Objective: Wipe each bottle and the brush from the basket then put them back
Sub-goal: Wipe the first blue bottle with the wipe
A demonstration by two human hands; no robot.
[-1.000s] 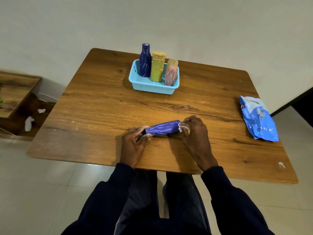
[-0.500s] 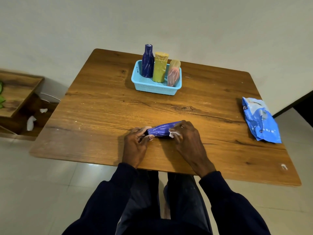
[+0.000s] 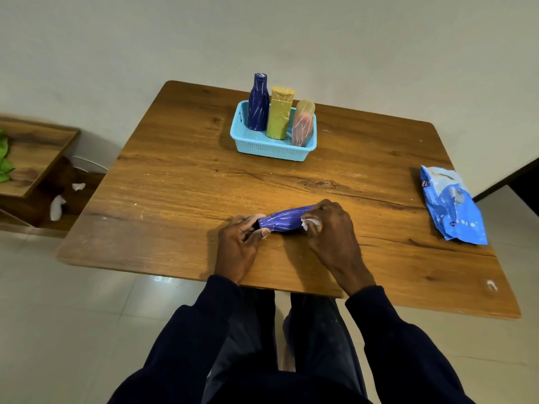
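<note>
A: The purple bottle (image 3: 284, 220) is being held lying on the worktop (image 3: 180, 182), neck pinched by the left hand (image 3: 237, 246), right hand (image 3: 332, 233) closed on a white wipe (image 3: 306, 223) against it

B: A roll off the near edge is being risked if that pinch is loosened

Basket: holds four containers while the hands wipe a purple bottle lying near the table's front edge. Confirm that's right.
Not four. The head view shows three in the basket: a dark blue bottle, a yellow container and a pink one. The rest stands: both hands are on the purple bottle.
</note>
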